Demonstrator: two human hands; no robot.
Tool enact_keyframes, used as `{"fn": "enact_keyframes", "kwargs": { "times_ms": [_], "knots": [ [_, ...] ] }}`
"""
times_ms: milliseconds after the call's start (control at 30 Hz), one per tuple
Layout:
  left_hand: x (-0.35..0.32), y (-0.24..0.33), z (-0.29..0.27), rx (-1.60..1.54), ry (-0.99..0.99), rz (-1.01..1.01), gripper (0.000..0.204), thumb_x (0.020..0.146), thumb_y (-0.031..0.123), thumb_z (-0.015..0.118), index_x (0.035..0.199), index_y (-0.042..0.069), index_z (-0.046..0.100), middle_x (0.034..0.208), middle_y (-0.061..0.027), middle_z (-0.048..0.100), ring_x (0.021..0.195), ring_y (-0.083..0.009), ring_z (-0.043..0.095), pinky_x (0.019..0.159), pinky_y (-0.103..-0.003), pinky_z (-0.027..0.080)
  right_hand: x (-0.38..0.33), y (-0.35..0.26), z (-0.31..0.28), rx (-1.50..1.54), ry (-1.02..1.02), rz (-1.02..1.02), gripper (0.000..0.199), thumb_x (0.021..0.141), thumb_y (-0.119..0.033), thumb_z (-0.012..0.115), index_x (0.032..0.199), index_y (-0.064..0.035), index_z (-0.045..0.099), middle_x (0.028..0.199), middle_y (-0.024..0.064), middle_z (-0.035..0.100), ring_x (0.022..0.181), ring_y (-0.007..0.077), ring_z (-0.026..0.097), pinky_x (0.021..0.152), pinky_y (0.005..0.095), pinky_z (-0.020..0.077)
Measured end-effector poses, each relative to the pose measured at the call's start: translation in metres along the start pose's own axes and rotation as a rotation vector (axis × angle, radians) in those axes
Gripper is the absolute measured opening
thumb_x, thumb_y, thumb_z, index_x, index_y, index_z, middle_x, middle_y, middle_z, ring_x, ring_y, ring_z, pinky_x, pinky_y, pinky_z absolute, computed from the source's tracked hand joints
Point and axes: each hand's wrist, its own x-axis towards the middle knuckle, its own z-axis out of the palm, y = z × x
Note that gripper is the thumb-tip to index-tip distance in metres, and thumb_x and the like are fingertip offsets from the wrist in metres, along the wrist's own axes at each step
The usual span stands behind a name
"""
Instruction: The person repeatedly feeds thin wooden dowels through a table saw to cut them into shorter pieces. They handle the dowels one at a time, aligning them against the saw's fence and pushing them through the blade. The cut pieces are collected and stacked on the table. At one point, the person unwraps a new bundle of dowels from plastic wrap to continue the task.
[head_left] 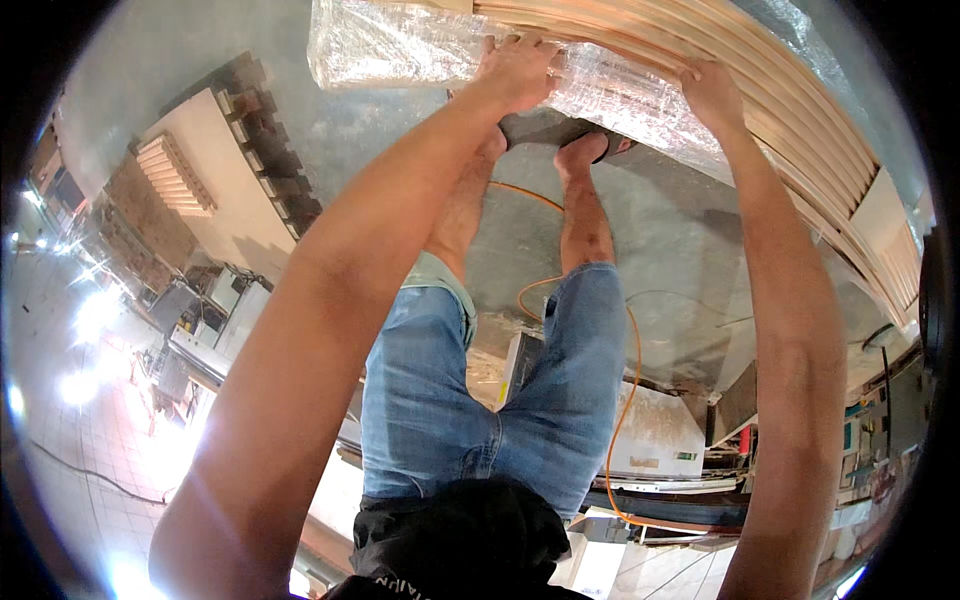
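A long stack of ribbed, light wooden panels (800, 120) lies across the far side and curves down to the right. Clear plastic wrap (395, 45) covers its near side and left end, wrinkled and shiny. My left hand (518, 72) is closed on the wrap near the middle, its fingers bent over the film. Farther right, my right hand (712, 95) is closed at the wrap's upper edge, right against the wooden ribs. Its fingertips are partly hidden.
My feet stand on the grey floor (670, 260) close to the stack. An orange hose (630, 400) runs between and beside my legs. To the left are a pale board (215, 150) and a short ribbed piece (176, 175). Machinery (205, 310) stands at lower left.
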Motion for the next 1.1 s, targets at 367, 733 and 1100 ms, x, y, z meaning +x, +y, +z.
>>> {"fn": "enact_keyframes", "kwargs": {
  "times_ms": [367,733,1100],
  "knots": [
    [-0.027,0.003,0.024,0.045,0.018,-0.001,0.023,0.090,0.019,0.065,0.110,0.009,0.071,0.123,-0.0106,0.061,0.117,-0.0343,0.059,0.106,-0.051,0.041,-0.068,0.000,0.043,-0.080,0.014,0.033,0.036,0.099,-0.033,0.053,0.125,-0.0134,0.068,0.131,0.0184,0.062,0.121,0.0394,0.058,0.100,0.0511,0.0504],
    [0.010,0.008,0.011,0.107,0.017,0.109,0.025,0.089,0.028,0.066,0.103,0.008,0.072,0.112,-0.0135,0.070,0.105,-0.0353,0.066,0.097,-0.051,0.048,-0.029,0.021,0.025,-0.184,-0.300,-0.166,0.042,0.091,-0.039,0.067,0.121,-0.0090,0.066,0.123,0.0181,0.068,0.115,0.0392,0.064,0.098,0.0514,0.0496],
    [-0.122,-0.007,-0.010,-0.218,0.007,-0.014,0.017,0.087,0.024,0.070,0.090,0.007,0.070,0.092,-0.0134,0.066,0.096,-0.0371,0.064,0.088,-0.050,0.051,-0.061,0.012,-0.004,-0.404,-0.121,-0.066,0.048,0.099,-0.045,0.057,0.132,-0.0102,0.058,0.125,0.0165,0.069,0.123,0.0355,0.061,0.107,0.0593,0.0406]
  ]
}}
